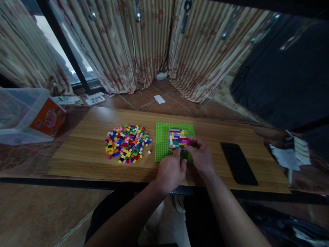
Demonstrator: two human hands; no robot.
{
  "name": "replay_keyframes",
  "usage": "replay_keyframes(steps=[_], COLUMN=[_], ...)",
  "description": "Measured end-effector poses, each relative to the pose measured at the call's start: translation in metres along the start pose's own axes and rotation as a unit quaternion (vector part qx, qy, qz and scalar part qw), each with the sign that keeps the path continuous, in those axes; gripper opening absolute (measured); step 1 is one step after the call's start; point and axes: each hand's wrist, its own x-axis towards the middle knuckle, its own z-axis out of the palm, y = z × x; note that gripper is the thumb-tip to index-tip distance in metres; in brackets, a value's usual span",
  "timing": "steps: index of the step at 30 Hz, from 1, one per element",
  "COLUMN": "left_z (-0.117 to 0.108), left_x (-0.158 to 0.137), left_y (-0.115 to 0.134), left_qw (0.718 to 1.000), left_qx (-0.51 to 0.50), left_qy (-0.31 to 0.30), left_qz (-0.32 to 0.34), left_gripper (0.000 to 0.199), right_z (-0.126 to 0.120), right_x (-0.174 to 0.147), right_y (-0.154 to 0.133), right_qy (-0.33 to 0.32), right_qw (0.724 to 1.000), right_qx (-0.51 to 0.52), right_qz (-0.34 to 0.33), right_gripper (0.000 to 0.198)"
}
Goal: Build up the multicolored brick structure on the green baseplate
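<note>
A small build of colourful toy bricks [176, 139] rises in layers on a green studded baseplate [161, 144]. My right hand [203, 156] is at the build's right side, with thumb and forefinger bent around its near right corner. At the build's front edge, my left hand [169, 171] reaches in with its forefinger touching or almost touching the bricks; its other fingers are curled under. Anything small between those left fingers is hidden. To the left lies a heap of loose toy bricks [128, 144] in many colours, with a white brick [149, 151] apart from it.
The wooden tabletop [84, 151] carries a black phone-like slab [238, 163] at right. Beyond its left end stands a clear plastic bin [23, 116] with an orange label. Papers [285, 156] lie past the right end. Striped curtains [123, 44] hang behind.
</note>
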Motion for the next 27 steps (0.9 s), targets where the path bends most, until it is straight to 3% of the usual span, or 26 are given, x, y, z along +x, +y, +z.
replay_keyframes(steps=[11, 15, 17, 20, 24, 27], left_z=[0.001, -0.006, -0.013, -0.030, -0.061, -0.080], left_x=[-0.002, 0.000, 0.003, 0.012, 0.024, 0.027], left_y=[-0.003, -0.008, -0.014, -0.025, -0.044, -0.054], left_qw=[1.000, 0.996, 0.989, 0.962, 0.893, 0.840], left_qx=[-0.021, -0.074, -0.114, -0.201, -0.340, -0.400], left_qy=[0.012, 0.056, 0.098, 0.184, 0.291, 0.353], left_qz=[0.008, 0.003, -0.006, -0.019, -0.055, -0.099], left_gripper=[0.044, 0.030, 0.026, 0.023, 0.020, 0.019], right_z=[0.000, -0.005, -0.004, 0.007, 0.039, 0.063], right_x=[-0.004, -0.003, -0.006, -0.021, -0.047, -0.058], right_y=[-0.007, -0.003, -0.006, -0.016, -0.028, -0.026], right_qy=[-0.005, 0.030, 0.067, 0.070, -0.116, -0.177], right_qw=[1.000, 0.999, 0.995, 0.981, 0.955, 0.933], right_qx=[0.006, -0.024, -0.047, -0.071, -0.148, -0.209], right_qz=[0.011, -0.013, -0.057, -0.165, -0.229, -0.234], right_gripper=[0.033, 0.033, 0.029, 0.017, 0.015, 0.016])
